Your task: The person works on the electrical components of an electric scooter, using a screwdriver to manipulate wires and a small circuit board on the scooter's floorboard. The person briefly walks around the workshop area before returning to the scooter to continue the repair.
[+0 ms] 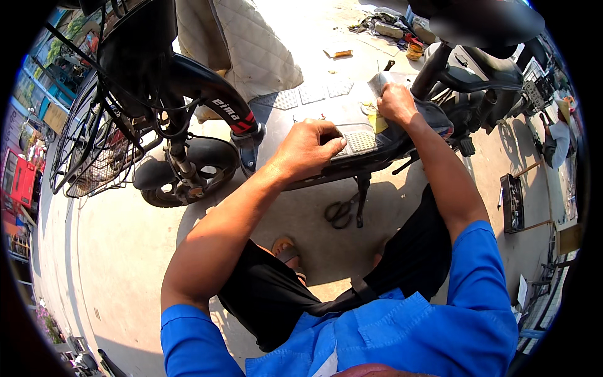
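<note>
on sunlit pavement [125, 264], the scooter footboard [342, 110] sits upper centre, seemingly mid-repair; left hand [306, 147] and right hand [397, 103] curl inward, holding what i cannot tell; next likely calls for careful fingerwork.

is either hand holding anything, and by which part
Cannot be told: a thin line rises beside the closed right hand, too fine to identify; the left hand is curled over the scooter footboard, any hold hidden.
</note>
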A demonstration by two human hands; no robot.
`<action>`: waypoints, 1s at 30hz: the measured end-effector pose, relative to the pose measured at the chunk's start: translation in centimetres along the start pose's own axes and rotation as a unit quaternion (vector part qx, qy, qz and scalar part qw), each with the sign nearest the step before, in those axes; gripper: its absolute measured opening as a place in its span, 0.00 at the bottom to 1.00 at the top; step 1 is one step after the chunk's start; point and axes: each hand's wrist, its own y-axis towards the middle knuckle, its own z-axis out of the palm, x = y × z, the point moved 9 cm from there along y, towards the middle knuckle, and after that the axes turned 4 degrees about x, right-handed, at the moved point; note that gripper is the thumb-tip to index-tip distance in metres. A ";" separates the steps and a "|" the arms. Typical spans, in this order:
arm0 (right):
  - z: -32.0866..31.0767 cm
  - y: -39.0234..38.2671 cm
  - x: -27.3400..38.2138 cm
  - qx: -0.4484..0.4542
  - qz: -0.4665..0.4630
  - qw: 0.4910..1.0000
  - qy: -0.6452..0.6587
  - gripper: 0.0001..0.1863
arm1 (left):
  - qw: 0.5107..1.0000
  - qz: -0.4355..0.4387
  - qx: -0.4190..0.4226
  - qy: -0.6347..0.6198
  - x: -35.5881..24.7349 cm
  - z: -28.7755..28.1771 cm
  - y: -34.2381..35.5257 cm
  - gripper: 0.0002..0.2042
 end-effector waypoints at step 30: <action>0.0 0.3 1.0 -0.027 -0.066 0.997 0.041 0.13 | 1.000 0.027 0.004 0.012 -0.3 0.3 0.0 0.11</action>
